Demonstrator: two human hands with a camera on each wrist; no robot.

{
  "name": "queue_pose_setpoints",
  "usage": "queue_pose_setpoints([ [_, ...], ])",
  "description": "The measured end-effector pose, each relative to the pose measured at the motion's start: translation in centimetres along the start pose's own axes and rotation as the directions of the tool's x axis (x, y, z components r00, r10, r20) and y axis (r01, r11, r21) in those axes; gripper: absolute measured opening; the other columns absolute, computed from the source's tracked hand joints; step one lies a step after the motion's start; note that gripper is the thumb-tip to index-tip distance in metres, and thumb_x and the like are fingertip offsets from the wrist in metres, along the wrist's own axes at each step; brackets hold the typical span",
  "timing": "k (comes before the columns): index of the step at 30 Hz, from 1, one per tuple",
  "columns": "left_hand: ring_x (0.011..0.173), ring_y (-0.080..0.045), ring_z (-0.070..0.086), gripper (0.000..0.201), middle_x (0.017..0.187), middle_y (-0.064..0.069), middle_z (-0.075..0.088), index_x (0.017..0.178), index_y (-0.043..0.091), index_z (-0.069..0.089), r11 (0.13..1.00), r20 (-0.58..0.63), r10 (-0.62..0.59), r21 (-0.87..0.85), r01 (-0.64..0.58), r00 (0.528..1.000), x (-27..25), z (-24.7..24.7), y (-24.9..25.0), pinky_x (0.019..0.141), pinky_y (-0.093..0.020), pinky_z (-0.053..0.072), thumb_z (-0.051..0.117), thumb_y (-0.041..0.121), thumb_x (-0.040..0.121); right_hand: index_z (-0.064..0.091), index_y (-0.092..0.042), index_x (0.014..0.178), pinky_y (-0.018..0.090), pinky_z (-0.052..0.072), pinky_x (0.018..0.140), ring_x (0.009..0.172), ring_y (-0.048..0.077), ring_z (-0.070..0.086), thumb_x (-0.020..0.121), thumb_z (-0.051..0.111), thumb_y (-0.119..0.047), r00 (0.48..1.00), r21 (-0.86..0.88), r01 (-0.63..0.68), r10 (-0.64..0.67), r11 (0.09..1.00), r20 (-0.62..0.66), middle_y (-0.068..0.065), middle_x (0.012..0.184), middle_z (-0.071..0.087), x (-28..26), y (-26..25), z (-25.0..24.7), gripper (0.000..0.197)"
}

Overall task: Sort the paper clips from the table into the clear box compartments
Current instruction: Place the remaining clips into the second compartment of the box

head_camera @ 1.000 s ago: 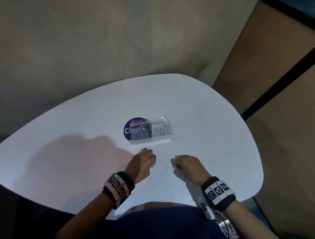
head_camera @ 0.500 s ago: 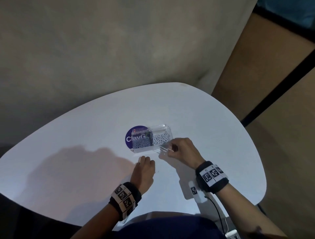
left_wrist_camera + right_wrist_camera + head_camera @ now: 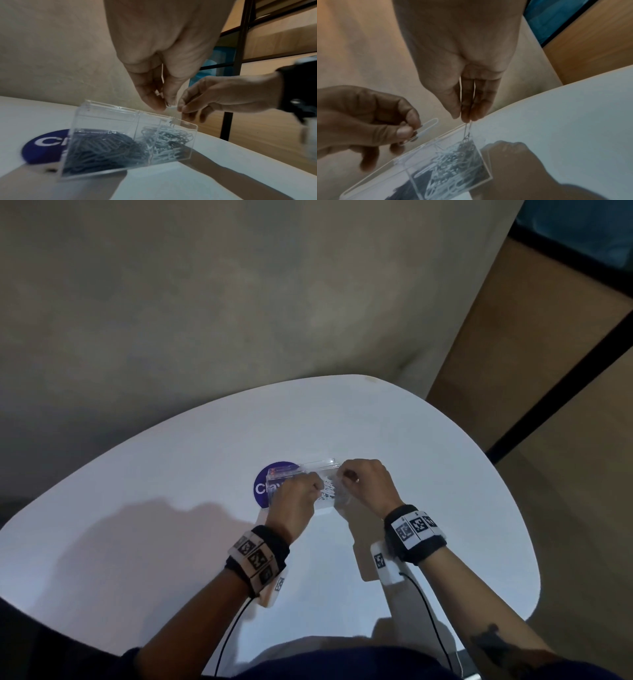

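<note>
While poised over white rounded tabletop (image 3: 171, 542): clear two-compartment plastic box (image 3: 106, 121) resting partly on round purple sticker (image 3: 262, 486), dark clips in left compartment, pale clips in right. Left hand (image 3: 296, 501) above box, thumb and forefinger pinching long white paper clip (image 3: 428, 127). Right hand (image 3: 368, 486) fingertips pinching second thin silvery paper clip (image 3: 467, 129), dangling into right compartment.

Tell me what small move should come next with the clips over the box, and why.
Probably the right hand should open its fingers and drop its paper clip: the clip already hangs into the white-clip compartment of the clear box. The left hand pinches a white clip above the box, likely next.
</note>
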State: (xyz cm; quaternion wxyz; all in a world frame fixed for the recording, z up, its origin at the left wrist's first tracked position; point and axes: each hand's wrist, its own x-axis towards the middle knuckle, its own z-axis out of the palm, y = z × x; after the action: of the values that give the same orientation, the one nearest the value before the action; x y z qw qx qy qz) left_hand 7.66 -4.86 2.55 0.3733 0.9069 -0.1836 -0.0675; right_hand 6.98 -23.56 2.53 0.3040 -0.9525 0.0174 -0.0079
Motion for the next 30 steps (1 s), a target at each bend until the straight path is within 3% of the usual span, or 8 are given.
queue_pose_setpoints([
  [7, 0.088, -0.017, 0.066, 0.017, 0.095, 0.003, 0.073, 0.102, 0.021, 0.068, 0.989, 0.028, 0.036, 0.14, -0.039, 0.999, 1.8, 0.5, 0.8, 0.073, -0.038, 0.053, 0.056, 0.013, 0.092, 0.071, -0.023, 0.082, 0.032, 0.054, 0.07, 0.075, 0.017, 0.066, 0.085, 0.062, -0.02, 0.991, 0.091, -0.118, 0.124, 0.989, -0.056, -0.007, 0.075, 0.071, -0.5, 2.1, -0.4, 0.01],
  [11, 0.095, -0.016, 0.06, 0.018, 0.095, 0.004, 0.069, 0.097, 0.022, 0.07, 0.988, -0.18, 0.029, 0.155, 0.0, 0.983, 1.7, -1.2, -0.3, 0.076, -0.03, 0.046, 0.056, 0.015, 0.089, 0.067, -0.021, 0.099, 0.032, 0.051, 0.076, 0.082, 0.021, 0.066, 0.091, 0.06, -0.032, 0.963, 0.237, -0.267, 0.267, 0.934, 0.031, -0.006, 0.076, 0.069, 0.0, 2.3, -0.3, 0.015],
  [15, 0.108, -0.024, 0.052, 0.022, 0.11, -0.006, 0.061, 0.111, 0.017, 0.062, 0.971, -0.254, -0.155, 0.141, 0.195, 0.955, 2.8, -4.0, -3.7, 0.084, -0.035, 0.043, 0.054, 0.021, 0.091, 0.065, -0.016, 0.107, 0.034, 0.05, 0.085, 0.091, 0.021, 0.066, 0.096, 0.057, -0.036, 0.94, 0.335, -0.341, 0.31, 0.878, 0.146, 0.004, 0.088, 0.074, 1.5, 2.3, 0.4, 0.024],
  [19, 0.11, -0.032, 0.057, 0.04, 0.116, -0.013, 0.062, 0.118, 0.008, 0.056, 0.865, -0.023, -0.5, -0.068, 0.498, 0.866, 4.1, -5.2, -7.4, 0.09, -0.035, 0.042, 0.051, 0.038, 0.092, 0.065, -0.013, 0.107, 0.039, 0.053, 0.093, 0.098, 0.025, 0.066, 0.093, 0.063, -0.035, 0.922, 0.415, -0.384, 0.318, 0.825, 0.222, 0.01, 0.104, 0.071, 3.3, 2.2, 0.9, 0.027],
  [22, 0.075, -0.031, 0.057, 0.03, 0.078, -0.01, 0.061, 0.075, 0.013, 0.058, 0.813, 0.058, -0.531, -0.248, 0.527, 0.846, 4.4, -4.9, -7.7, 0.071, -0.034, 0.043, 0.051, 0.042, 0.074, 0.066, -0.011, 0.108, 0.032, 0.053, 0.079, 0.088, 0.021, 0.065, 0.088, 0.072, -0.023, 0.915, 0.483, -0.402, 0.324, 0.778, 0.24, 0.01, 0.102, 0.07, 4.0, 2.1, 1.0, 0.024],
  [25, 0.07, -0.024, 0.052, 0.017, 0.081, -0.009, 0.059, 0.087, 0.013, 0.062, 0.744, 0.085, -0.564, -0.38, 0.55, 0.822, 4.5, -4.3, -8.2, 0.068, -0.035, 0.044, 0.06, 0.028, 0.08, 0.066, -0.011, 0.105, 0.028, 0.05, 0.071, 0.083, 0.02, 0.061, 0.082, 0.072, -0.002, 0.91, 0.519, -0.413, 0.324, 0.748, 0.257, 0.006, 0.087, 0.066, 4.3, 2.0, 0.6, 0.025],
  [28, 0.074, -0.023, 0.053, 0.028, 0.088, -0.008, 0.06, 0.105, 0.008, 0.065, 0.709, 0.074, -0.574, -0.452, 0.541, 0.815, 4.7, -4.0, -8.5, 0.066, -0.031, 0.045, 0.065, 0.022, 0.081, 0.064, -0.009, 0.108, 0.032, 0.053, 0.071, 0.079, 0.021, 0.061, 0.075, 0.065, 0.019, 0.898, 0.577, -0.439, 0.307, 0.688, 0.317, 0.002, 0.078, 0.06, 3.9, 1.9, 0.2, 0.044],
  [30, 0.077, -0.023, 0.055, 0.031, 0.095, -0.008, 0.062, 0.109, 0.011, 0.064, 0.708, 0.055, -0.571, -0.472, 0.525, 0.819, 4.7, -3.9, -8.4, 0.065, -0.029, 0.045, 0.066, 0.022, 0.08, 0.062, -0.015, 0.113, 0.028, 0.053, 0.064, 0.073, 0.018, 0.062, 0.069, 0.069, 0.02, 0.902, 0.535, -0.419, 0.266, 0.734, 0.341, 0.002, 0.08, 0.061, 3.3, 1.5, 0.0, 0.056],
])
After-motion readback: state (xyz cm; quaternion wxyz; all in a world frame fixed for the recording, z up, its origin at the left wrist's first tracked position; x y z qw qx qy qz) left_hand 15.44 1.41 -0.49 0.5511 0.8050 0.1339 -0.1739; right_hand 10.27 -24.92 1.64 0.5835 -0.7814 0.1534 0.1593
